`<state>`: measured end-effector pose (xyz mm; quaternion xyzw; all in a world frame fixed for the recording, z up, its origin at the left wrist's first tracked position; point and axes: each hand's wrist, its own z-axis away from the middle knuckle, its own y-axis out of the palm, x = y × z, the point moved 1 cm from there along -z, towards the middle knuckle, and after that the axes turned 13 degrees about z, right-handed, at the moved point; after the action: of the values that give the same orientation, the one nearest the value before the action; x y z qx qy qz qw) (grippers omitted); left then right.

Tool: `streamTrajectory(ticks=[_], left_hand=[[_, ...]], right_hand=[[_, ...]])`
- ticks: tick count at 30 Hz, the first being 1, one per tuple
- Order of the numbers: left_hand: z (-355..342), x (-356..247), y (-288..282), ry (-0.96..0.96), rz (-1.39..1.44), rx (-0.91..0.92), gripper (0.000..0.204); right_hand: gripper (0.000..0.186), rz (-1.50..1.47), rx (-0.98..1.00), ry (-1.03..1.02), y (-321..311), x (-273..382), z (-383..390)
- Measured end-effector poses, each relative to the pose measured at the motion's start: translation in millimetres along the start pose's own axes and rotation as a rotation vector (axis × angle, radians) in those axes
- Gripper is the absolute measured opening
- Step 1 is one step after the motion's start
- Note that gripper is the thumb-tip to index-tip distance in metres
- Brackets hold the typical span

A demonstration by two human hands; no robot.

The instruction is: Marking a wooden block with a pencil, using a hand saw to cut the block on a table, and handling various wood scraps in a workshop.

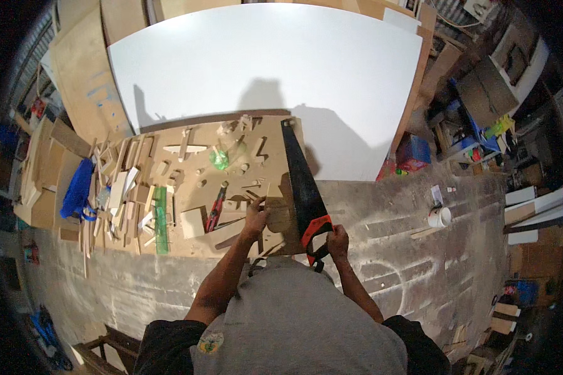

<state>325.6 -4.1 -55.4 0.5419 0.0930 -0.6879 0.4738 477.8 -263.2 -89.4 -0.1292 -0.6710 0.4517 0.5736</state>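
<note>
A handsaw with a long black blade and a red and black handle lies along the right edge of the work table, its tip pointing away from me. My right hand is closed around the rear of its handle. Over the near part of the table, my left hand is closed with a thin pale wooden strip standing out of its fingers; the gripped end is hidden. Left of that hand are red and black pliers and a square wood block.
Wood offcuts crowd the table's left side, near a green ruler-like strip and a blue bag. A green clear object sits farther back. Behind stands a large white panel. A white bucket is on the floor at right.
</note>
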Motion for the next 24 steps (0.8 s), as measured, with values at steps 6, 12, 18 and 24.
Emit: streamTrajectory(ticks=[6,12,18,24], left_hand=[[-30,41,24,0.121,-0.427,0.034,0.047],[-6,30,26,0.461,-0.999,-0.023,0.050],[31,9,36,0.430,-1.292,0.061,0.070],[30,22,52,0.209,-1.395,0.159,0.093]], right_hand=[[0.009,-0.251,-0.086,0.084,-40,-30,-1],[0.007,-0.337,-0.092,0.181,-84,-4,4],[0.008,-0.467,-0.030,0.219,-70,-8,-4],[0.009,-0.334,0.016,0.202,-48,-11,-25]])
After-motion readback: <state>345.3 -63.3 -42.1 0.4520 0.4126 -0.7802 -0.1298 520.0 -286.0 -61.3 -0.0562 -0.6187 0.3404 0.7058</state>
